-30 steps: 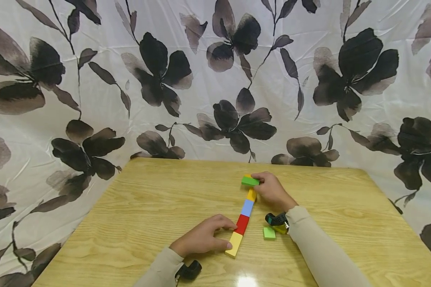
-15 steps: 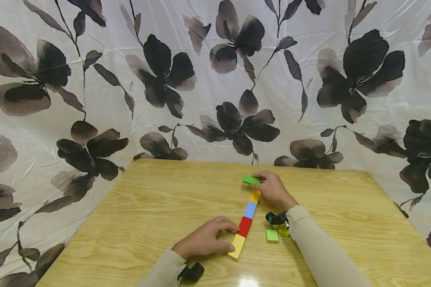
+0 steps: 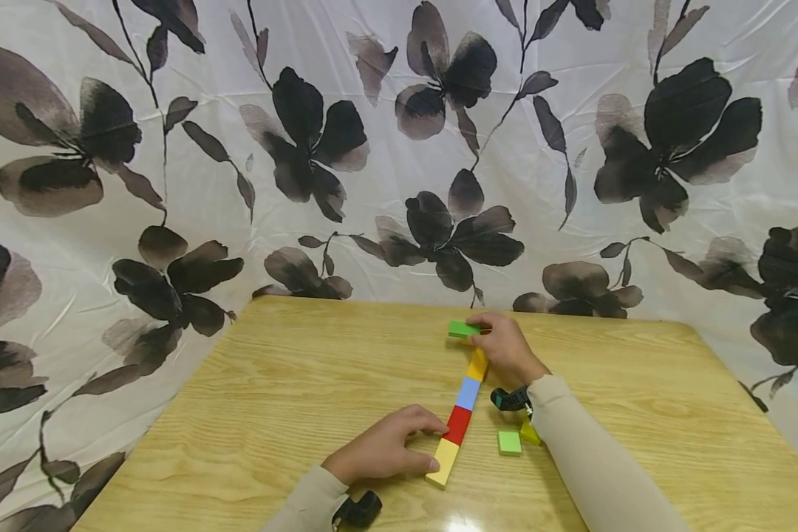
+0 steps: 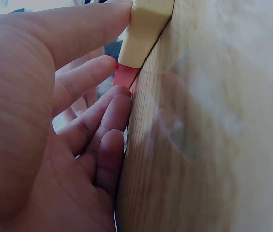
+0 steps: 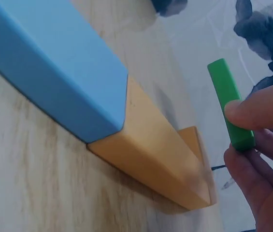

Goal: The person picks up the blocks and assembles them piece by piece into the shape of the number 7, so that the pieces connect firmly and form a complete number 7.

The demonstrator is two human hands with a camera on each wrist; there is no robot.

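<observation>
A row of blocks runs away from me on the table: pale yellow block (image 3: 442, 464), red block (image 3: 457, 426), blue block (image 3: 468, 394) and orange block (image 3: 477, 364). At the near end my left hand (image 3: 387, 445) has its thumb against the pale yellow block and a fingertip by the red one. My right hand (image 3: 503, 345) pinches a flat green block (image 3: 462, 329) between thumb and fingers over the far end. In the right wrist view the green block (image 5: 230, 106) is tilted and apart from the row; another orange piece (image 5: 192, 137) shows at the far end.
A light green square block (image 3: 508, 443) lies right of the row. Beside it is a yellow block (image 3: 530, 433), partly hidden by the right sleeve. The wooden table (image 3: 273, 384) ends at a floral cloth (image 3: 372, 170) hanging behind it.
The view has shifted slightly. My right hand keeps its pinch on the green block, which has turned a little over the far end. My left hand stays by the near blocks.
</observation>
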